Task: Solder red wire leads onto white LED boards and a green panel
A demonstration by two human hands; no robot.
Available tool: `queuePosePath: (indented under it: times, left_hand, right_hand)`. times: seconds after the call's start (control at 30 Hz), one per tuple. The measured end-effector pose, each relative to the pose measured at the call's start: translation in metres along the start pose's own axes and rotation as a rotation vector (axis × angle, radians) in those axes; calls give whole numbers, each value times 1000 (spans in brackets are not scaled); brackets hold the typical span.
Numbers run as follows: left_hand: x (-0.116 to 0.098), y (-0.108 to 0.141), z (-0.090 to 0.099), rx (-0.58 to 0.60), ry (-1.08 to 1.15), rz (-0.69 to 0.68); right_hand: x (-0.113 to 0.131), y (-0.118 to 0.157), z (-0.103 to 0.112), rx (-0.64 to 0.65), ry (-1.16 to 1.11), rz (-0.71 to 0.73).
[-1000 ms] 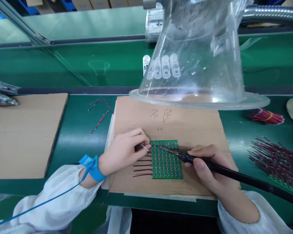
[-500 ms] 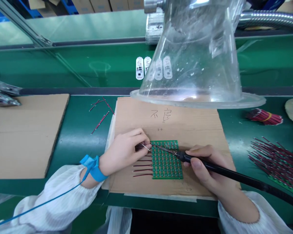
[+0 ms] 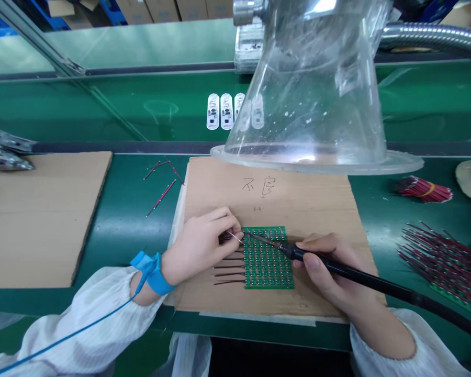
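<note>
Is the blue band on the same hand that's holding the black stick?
No, the blue band circles the wrist of the left hand, while the right hand holds the black soldering iron.

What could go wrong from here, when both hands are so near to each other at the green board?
Burn: the soldering iron in the right hand ends very close to the left hand, so a small slip might touch skin.
Bridging: the pattern on the green board is dense, so excess solder could join neighbouring spots.
Bending: dark red wires stick out beside the left hand, which might knock them.
</note>
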State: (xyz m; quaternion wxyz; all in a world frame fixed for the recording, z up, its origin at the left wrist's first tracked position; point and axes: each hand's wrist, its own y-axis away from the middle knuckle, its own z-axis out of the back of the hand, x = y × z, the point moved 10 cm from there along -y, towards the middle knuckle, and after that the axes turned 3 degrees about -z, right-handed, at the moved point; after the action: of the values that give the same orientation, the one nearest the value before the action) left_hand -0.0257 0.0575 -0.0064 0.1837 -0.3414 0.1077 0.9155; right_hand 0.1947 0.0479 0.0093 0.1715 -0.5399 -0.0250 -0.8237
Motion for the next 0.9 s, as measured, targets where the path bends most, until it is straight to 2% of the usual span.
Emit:
queuePosePath:
  times: [0.33, 0.57, 0.9]
  left_hand:
    - [-1, 0, 0, 3, 7, 5]
    - [1, -1, -1, 4, 10, 14]
    - [1, -2, 0, -7, 2, 43]
  right_hand:
    - [-8, 5, 8, -49, -16, -5]
    - [-15, 5, 1, 2, -25, -25]
    - [-12, 3, 1, 2, -16, -27]
